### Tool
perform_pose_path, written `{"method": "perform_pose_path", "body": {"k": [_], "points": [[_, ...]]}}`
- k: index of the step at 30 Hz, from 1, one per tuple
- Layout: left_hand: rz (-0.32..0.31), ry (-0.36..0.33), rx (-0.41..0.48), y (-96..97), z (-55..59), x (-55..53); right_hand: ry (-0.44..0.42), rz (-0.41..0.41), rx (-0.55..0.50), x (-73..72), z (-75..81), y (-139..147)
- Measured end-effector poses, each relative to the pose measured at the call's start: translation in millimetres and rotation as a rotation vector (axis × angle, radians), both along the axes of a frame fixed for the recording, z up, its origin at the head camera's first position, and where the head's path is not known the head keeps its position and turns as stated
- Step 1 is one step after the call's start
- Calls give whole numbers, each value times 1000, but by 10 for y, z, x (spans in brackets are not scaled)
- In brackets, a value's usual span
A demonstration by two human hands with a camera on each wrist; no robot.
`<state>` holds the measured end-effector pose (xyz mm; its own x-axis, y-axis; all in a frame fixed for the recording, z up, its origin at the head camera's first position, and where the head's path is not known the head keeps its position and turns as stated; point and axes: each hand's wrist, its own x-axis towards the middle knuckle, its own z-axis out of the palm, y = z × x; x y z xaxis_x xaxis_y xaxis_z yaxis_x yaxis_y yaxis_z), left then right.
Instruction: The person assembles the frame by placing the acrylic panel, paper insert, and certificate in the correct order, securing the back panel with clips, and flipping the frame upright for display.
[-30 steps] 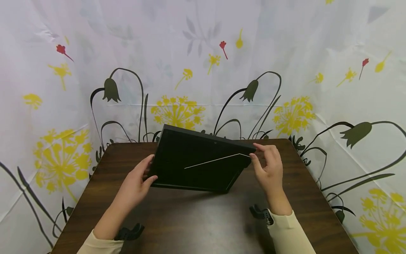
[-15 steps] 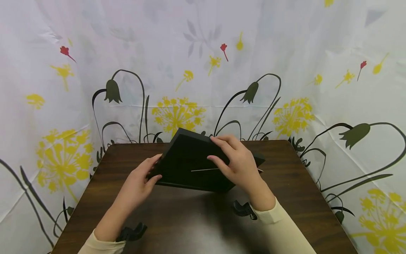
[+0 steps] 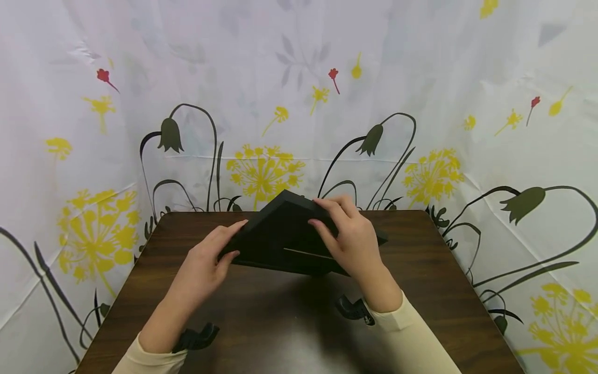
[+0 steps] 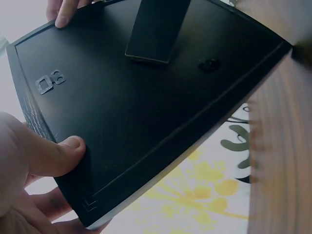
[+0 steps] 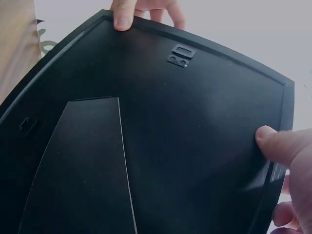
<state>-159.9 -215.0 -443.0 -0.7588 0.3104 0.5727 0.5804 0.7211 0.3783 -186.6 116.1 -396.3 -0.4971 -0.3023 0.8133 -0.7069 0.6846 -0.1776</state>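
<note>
A black picture frame (image 3: 275, 228) is held tilted over the table, its back towards me. My left hand (image 3: 201, 270) grips its left edge, thumb on the back panel and fingers behind, as the left wrist view also shows. On the upper edge my right hand (image 3: 350, 239) holds the frame between thumb and fingers. An easel stand (image 5: 83, 156) juts out from the back panel. Small metal hangers (image 4: 49, 82) are fixed near its edges; one hanger (image 5: 181, 55) shows close to the left hand in the right wrist view. The frame's front is hidden.
The dark wooden table (image 3: 261, 322) lies beneath both hands. Behind it hangs a white curtain (image 3: 299, 78) printed with flowers. Black wrist mounts (image 3: 198, 337) stick out from beside both sleeves.
My right hand has moved left from the frame's right corner to its upper edge and grips there. The frame has turned and tipped, its top corner shifting right. The left hand keeps its hold.
</note>
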Motion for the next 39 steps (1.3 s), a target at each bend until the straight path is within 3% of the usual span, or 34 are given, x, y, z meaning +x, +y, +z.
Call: {"method": "perform_pose_path", "body": {"k": [8,17,30,39], "points": [[8,134,5,59,190,24,-34,51,-91,29,-4,63],[-30,203,-30,118,396,1,-67,105,-153,76,-12,69],[-70,309,-59,176,500,-8,-107,130,-179,90,-71,108],[-93,356,-79,236,522,-27,-108,115,-92,102,-157,155]]}}
